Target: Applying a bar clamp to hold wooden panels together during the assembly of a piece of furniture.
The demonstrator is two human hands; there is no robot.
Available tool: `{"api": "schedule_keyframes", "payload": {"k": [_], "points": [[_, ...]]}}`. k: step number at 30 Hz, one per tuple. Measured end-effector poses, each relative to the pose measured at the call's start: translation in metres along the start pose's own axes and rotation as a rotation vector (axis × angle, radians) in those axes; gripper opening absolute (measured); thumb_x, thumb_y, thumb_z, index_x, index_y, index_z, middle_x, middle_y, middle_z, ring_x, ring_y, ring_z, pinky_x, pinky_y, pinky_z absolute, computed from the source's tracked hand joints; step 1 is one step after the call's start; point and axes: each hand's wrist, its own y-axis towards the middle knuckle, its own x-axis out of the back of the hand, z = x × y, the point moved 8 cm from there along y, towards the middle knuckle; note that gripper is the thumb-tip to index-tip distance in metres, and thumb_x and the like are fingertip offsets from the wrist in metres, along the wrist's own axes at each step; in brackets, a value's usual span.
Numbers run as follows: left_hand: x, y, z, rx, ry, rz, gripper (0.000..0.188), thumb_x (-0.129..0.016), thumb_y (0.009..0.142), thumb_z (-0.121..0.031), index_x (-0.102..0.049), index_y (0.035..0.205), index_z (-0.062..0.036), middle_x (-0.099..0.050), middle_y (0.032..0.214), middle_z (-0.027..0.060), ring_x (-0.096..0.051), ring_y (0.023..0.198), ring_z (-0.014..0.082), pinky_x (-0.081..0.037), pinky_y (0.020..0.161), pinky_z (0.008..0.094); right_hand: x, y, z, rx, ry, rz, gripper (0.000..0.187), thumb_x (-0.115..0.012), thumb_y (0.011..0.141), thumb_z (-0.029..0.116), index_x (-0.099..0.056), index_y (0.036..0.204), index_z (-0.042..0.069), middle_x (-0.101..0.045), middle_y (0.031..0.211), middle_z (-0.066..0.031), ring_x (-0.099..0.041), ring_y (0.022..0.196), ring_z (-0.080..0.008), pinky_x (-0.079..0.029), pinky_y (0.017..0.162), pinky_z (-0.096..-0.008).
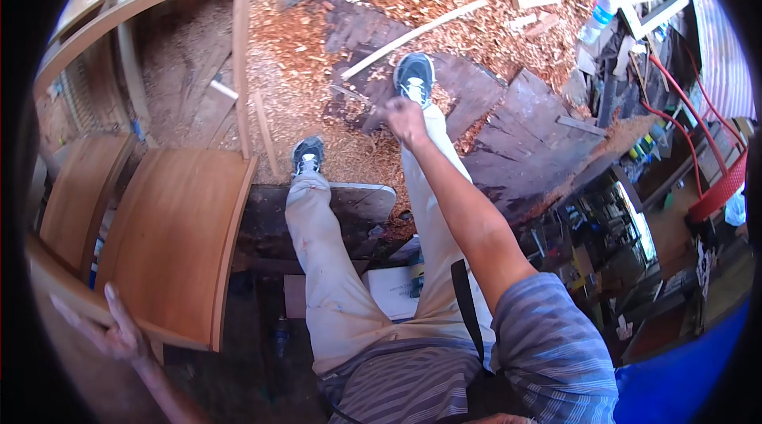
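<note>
At the lower left, my left hand (119, 335) is open, its fingers spread against the edge of a wooden furniture frame (71, 277). Next to it are a broad, smooth brown wood panel (171, 225) and a narrower panel (83, 202). My right arm reaches forward over my right leg. My right hand (405, 122) is closed, just short of my right shoe (414, 79); its fingers are somewhat blurred, and what they hold, if anything, cannot be made out. A thin pale sliver (349, 94) shows just left of that hand, and I cannot tell whether they touch.
Wood shavings (476, 19) cover much of the ground, with dark boards (532, 122) and a long pale strip (413, 39) among them. A plastic bottle (597, 19) lies at the far right. Further right are a red plastic chair (718, 190) and cluttered shelves (603, 225).
</note>
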Motion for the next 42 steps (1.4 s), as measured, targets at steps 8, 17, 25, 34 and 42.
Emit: {"api": "schedule_keyframes", "payload": {"k": [8, 17, 25, 34, 42], "points": [[-0.004, 0.008, -0.021, -0.051, -0.177, -0.038, 0.073, -0.067, 0.083, -0.006, -0.026, 0.143, 0.0031, -0.028, 0.148, 0.0216, -0.026, 0.138, 0.0339, -0.02, 0.113, 0.0427, 0.001, -0.105, -0.013, 0.078, 0.273, 0.12, 0.01, -0.065, 0.079, -0.005, -0.064, 0.089, -0.004, -0.064, 0.078, -0.0056, -0.061, 0.069, -0.0126, -0.051, 0.062, -0.0244], [0.006, 0.005, -0.019, -0.069, -0.159, -0.086, 0.074, -0.069, 0.077, -0.005, -0.031, 0.14, 0.006, -0.035, 0.144, 0.0227, -0.032, 0.135, 0.0337, -0.025, 0.111, 0.0415, -0.045, -0.149, -0.016, 0.118, 0.2, 0.325, 0.063, -0.073, 0.077, 0.003, -0.045, 0.133, -0.002, -0.06, 0.115, -0.0147, -0.061, 0.091, -0.0215, -0.052, 0.079, -0.0288], [0.0, -0.002, -0.013, -0.033, -0.188, -0.108, 0.075, -0.072, 0.075, -0.005, -0.034, 0.138, 0.0062, -0.039, 0.141, 0.0219, -0.037, 0.132, 0.0323, -0.029, 0.109, 0.0402, -0.059, -0.134, -0.043, 0.096, 0.156, 0.319, 0.053, -0.07, 0.08, 0.007, -0.05, 0.127, -0.004, -0.062, 0.112, -0.0154, -0.062, 0.092, -0.0178, -0.051, 0.081, -0.0295], [-0.002, 0.003, -0.017, -0.059, -0.198, -0.122, 0.074, -0.073, 0.077, -0.004, -0.033, 0.139, 0.005, -0.037, 0.142, 0.0203, -0.037, 0.132, 0.0296, -0.031, 0.109, 0.0386, -0.066, -0.124, -0.053, 0.161, 0.056, 0.324, 0.051, -0.07, 0.082, 0.015, -0.052, 0.126, -0.004, -0.065, 0.105, -0.0153, -0.063, 0.09, -0.0192, -0.051, 0.081, -0.0298], [0.0, 0.002, -0.016, -0.058, -0.201, -0.097, 0.074, -0.072, 0.078, -0.005, -0.033, 0.139, 0.0046, -0.036, 0.142, 0.0203, -0.037, 0.132, 0.0292, -0.031, 0.109, 0.038, -0.074, -0.127, -0.042, 0.139, 0.054, 0.338, 0.052, -0.07, 0.082, 0.017, -0.052, 0.125, -0.005, -0.065, 0.106, -0.0154, -0.062, 0.091, -0.0191, -0.05, 0.082, -0.0295]]}}
